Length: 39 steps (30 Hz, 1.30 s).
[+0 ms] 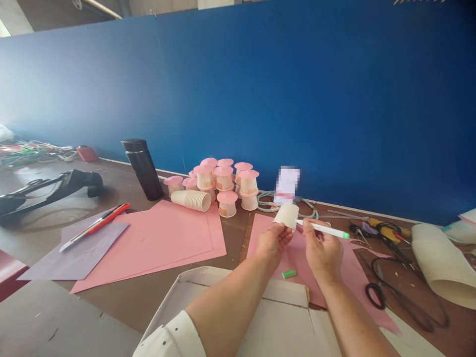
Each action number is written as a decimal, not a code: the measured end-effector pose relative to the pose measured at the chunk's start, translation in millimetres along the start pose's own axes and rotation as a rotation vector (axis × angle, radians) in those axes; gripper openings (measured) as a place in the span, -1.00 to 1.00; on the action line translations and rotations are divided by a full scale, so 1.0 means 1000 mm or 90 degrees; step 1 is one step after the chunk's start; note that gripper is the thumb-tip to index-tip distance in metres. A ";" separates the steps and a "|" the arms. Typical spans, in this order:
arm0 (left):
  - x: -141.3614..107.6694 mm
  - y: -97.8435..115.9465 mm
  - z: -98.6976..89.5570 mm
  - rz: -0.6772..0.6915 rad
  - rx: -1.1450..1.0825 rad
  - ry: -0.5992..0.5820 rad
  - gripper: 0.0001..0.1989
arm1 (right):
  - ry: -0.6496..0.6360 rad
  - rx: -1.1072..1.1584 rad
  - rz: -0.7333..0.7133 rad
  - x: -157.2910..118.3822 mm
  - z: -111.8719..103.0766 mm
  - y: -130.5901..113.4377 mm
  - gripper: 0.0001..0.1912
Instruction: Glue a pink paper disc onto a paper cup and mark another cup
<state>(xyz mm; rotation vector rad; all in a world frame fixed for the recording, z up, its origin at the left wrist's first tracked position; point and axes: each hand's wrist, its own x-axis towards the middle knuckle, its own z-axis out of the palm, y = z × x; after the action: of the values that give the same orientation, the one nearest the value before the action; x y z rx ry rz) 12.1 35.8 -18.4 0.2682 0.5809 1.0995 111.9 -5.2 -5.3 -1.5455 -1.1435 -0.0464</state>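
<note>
My left hand is closed on a plain white paper cup, gripping it near its lower side. In my right hand is a white marker with a green end, its tip pointing left at the cup's side. Whether the tip touches the cup I cannot tell. Below the hands a green marker cap lies on a pink paper sheet. Left of the cup stand several paper cups with pink paper discs on top, some stacked. A nested stack of plain cups lies on its side before them.
Pink sheets, a purple sheet and a red utility knife lie to the left. Behind them stands a black flask. Scissors, cords and a large white roll are at right. A blue partition borders the table.
</note>
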 end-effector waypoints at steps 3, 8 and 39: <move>-0.001 0.001 0.000 -0.004 -0.001 -0.004 -0.95 | 0.011 -0.016 -0.015 -0.001 0.001 0.002 -0.57; -0.001 0.000 0.000 0.001 -0.002 -0.013 -0.96 | 0.006 -0.044 -0.044 -0.002 0.002 0.003 -0.60; -0.001 0.002 0.001 -0.020 -0.035 0.003 -0.95 | -0.009 -0.015 -0.079 -0.003 0.001 0.001 -0.66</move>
<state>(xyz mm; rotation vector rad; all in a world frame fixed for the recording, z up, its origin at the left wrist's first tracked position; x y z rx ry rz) 10.6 35.7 -16.0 0.2082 0.5571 1.0842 110.1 -6.5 -8.2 -1.4964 -1.2538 -0.1331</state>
